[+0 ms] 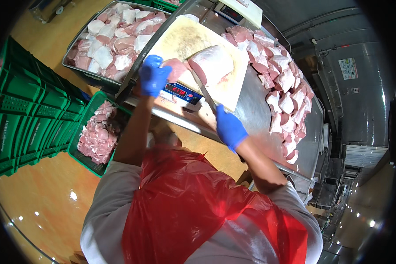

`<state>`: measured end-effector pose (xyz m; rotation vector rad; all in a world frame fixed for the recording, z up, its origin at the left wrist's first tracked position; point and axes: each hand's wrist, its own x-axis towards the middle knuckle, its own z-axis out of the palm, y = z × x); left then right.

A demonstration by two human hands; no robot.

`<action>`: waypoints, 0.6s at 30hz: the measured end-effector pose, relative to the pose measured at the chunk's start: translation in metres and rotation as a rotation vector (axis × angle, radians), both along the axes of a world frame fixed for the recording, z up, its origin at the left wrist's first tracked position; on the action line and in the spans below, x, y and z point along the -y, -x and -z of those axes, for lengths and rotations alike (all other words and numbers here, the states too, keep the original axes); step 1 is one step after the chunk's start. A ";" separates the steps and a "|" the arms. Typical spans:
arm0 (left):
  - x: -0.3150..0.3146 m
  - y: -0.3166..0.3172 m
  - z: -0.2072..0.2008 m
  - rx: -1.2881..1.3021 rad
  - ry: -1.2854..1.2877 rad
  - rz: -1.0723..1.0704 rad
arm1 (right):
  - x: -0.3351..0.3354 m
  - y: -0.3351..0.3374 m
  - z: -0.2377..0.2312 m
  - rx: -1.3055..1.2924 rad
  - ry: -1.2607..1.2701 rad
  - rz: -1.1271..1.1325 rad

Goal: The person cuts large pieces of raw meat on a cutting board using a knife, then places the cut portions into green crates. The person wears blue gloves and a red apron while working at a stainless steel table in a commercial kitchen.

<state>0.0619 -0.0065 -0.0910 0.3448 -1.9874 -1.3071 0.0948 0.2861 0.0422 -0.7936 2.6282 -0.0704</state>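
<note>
A person in a red plastic apron slices pork on a pale, worn cutting board.

The blue-gloved right hand is closed around a long-bladed knife. Beyond it, the blue-gloved left hand has its fingers curled on a cut pink slice beside the large pink-and-white slab of pork. Wet gloves could let the meat slide, bringing the blade toward the fingers close by.

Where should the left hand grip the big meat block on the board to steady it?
On the block's left end, from the left hand's side. The knife runs along its near edge from the right hand, so fingers there probably stay off the blade.
</note>
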 end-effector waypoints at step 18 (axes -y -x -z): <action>-0.057 -0.006 -0.048 -0.029 0.512 0.141 | 0.013 0.033 -0.010 0.001 0.825 0.381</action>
